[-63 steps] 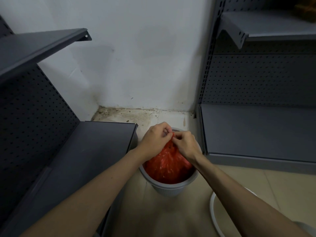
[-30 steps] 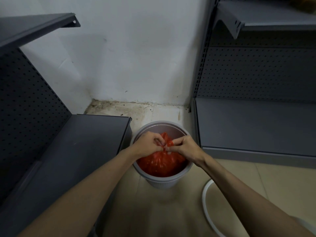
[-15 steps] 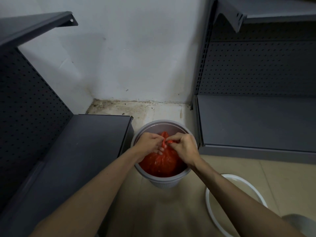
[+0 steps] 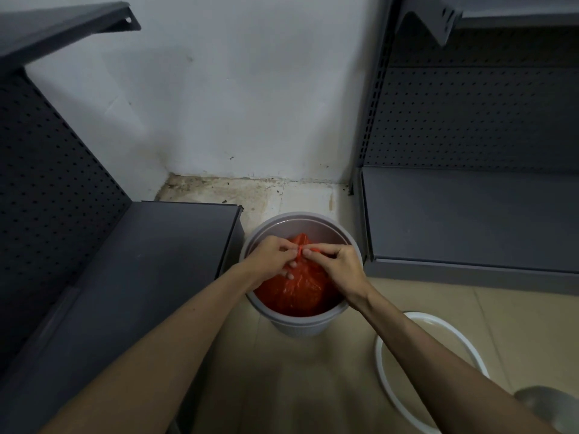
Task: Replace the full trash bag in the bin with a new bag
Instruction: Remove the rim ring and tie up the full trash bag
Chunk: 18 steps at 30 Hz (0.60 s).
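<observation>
A grey round bin (image 4: 300, 321) is seen standing on the tiled floor (image 4: 313, 386) in a corner, between a dark grey shelf unit (image 4: 141, 277) on the left and another grey shelf unit (image 4: 470, 214) on the right. Inside the bin a full red trash bag (image 4: 294, 292) is held, its bulk lying below the rim and its gathered top drawn up to about rim height. The left hand (image 4: 271, 258) is placed over the left side of the bin opening, and its fingers (image 4: 289, 252) are pinched on the twisted neck of the bag. The right hand (image 4: 340, 264) is placed over the right side, and its fingers (image 4: 313, 252) are likewise closed on a thin strand of red plastic at the top of the bag. The two sets of fingertips are brought almost together at the middle of the opening, just above the bag. Both bare forearms are stretched in from the lower edge of the view. A white ring (image 4: 385, 371) is seen lying on the floor to the right of the bin, partly covered by the right forearm, and a grey rounded object (image 4: 545, 402) is glimpsed at the lower right corner, too cut off to be identified. The pale wall (image 4: 235, 104) behind is marked with stains along its foot.
</observation>
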{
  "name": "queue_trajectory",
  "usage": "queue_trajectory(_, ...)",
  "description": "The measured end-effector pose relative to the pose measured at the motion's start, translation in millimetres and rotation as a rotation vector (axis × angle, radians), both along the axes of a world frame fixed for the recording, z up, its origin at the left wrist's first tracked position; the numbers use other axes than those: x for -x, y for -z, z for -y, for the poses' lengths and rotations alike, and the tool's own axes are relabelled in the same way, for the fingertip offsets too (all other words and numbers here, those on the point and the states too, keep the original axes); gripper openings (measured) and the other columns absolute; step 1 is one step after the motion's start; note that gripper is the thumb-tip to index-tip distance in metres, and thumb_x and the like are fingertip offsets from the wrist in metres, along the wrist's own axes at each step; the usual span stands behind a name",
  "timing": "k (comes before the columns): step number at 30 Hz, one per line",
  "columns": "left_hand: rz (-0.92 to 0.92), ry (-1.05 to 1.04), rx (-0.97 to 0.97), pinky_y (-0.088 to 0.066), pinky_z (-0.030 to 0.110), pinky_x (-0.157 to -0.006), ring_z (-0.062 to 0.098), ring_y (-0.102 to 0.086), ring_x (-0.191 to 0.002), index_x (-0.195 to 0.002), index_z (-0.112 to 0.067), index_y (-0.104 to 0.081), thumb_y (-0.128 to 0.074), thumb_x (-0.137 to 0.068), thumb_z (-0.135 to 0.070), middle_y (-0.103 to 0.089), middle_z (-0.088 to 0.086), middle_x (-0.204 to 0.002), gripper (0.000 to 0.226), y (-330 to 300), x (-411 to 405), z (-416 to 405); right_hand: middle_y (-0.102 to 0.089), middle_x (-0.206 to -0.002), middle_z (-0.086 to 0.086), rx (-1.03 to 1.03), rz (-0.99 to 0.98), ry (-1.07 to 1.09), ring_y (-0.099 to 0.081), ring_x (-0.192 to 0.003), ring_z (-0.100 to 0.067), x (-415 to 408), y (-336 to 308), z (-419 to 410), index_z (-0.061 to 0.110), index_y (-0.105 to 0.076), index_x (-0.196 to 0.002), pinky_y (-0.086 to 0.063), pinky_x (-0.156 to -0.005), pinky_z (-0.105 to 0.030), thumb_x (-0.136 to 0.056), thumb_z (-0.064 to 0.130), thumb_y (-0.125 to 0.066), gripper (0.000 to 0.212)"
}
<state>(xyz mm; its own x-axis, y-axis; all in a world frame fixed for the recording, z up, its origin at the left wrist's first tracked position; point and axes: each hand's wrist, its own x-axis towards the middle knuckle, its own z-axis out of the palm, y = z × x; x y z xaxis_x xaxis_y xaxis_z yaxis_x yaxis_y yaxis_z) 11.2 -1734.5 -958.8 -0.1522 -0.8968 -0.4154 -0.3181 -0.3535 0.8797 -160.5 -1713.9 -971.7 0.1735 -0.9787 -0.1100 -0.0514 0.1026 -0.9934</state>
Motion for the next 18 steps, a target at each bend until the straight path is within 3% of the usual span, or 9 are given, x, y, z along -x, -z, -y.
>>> queue_trajectory(2, 0.202, 0.032, 0.125, -0.051, 0.024, -0.051, 0.011, -0.059, -0.051, -0.086, -0.018, -0.066, -0.051, -0.099, -0.011, -0.060, 0.002, -0.066, 0.022, -3, -4, -1, -0.078, -0.088, 0.006, -0.049, 0.053, 0.064, -0.071, -0.085, -0.004, 0, -4, -1, 0.024, -0.080, -0.089, -0.054, -0.072, -0.014, -0.085, 0.018, -0.072, 0.010)
queue_trajectory(4, 0.420, 0.051, 0.258, -0.048, 0.023, -0.053, 0.012, -0.059, -0.059, -0.084, -0.016, -0.062, -0.048, -0.100, -0.012, -0.058, -0.002, -0.070, 0.021, -5, -11, -3, -0.078, -0.087, 0.006, -0.042, -0.004, 0.144, -0.071, -0.085, -0.005, 5, -6, 0, 0.024, -0.079, -0.087, -0.053, -0.074, -0.016, -0.085, 0.018, -0.072, 0.009)
queue_trajectory(7, 0.635, 0.134, 0.378, -0.051, 0.036, -0.076, 0.019, -0.058, -0.081, -0.073, -0.020, -0.054, -0.044, -0.100, -0.011, -0.054, 0.000, -0.085, 0.029, -7, -26, -8, -0.077, -0.086, 0.003, -0.031, -0.193, 0.191, -0.071, -0.086, -0.012, 14, -6, 2, 0.015, -0.079, -0.090, -0.054, -0.083, -0.026, -0.087, 0.017, -0.069, 0.010)
queue_trajectory(10, 0.758, 0.180, 0.367, -0.049, 0.045, -0.086, 0.025, -0.057, -0.091, -0.084, -0.015, -0.053, -0.039, -0.101, -0.012, -0.052, 0.008, -0.103, 0.022, -8, -36, -14, -0.075, -0.078, 0.001, -0.014, -0.402, 0.198, -0.069, -0.078, -0.010, 14, -5, 2, 0.013, -0.079, -0.085, -0.051, -0.080, -0.026, -0.090, 0.017, -0.066, 0.015)
queue_trajectory(13, 0.822, 0.179, 0.333, -0.048, 0.050, -0.087, 0.032, -0.058, -0.095, -0.100, -0.006, -0.055, -0.038, -0.100, -0.009, -0.050, 0.014, -0.111, 0.017, -8, -37, -18, -0.073, -0.070, -0.006, -0.006, -0.530, 0.196, -0.066, -0.062, -0.016, 10, -3, 2, 0.011, -0.077, -0.074, -0.057, -0.072, -0.040, -0.091, 0.017, -0.062, 0.024)
queue_trajectory(15, 0.857, 0.172, 0.316, -0.048, 0.049, -0.086, 0.034, -0.058, -0.096, -0.102, -0.003, -0.055, -0.039, -0.100, -0.007, -0.050, 0.016, -0.112, 0.017, -10, -37, -20, -0.071, -0.067, -0.011, -0.026, -0.566, 0.207, -0.060, -0.050, -0.019, 11, -3, 3, 0.008, -0.074, -0.071, -0.059, -0.065, -0.047, -0.092, 0.016, -0.060, 0.027)
queue_trajectory(18, 0.902, 0.181, 0.299, -0.048, 0.045, -0.080, 0.034, -0.058, -0.093, -0.101, -0.003, -0.055, -0.039, -0.100, -0.005, -0.050, 0.016, -0.113, 0.016, -9, -39, -24, -0.068, -0.061, -0.015, -0.044, -0.632, 0.230, -0.062, -0.050, -0.027, 13, -3, 1, 0.007, -0.071, -0.065, -0.059, -0.064, -0.048, -0.090, 0.013, -0.058, 0.029)
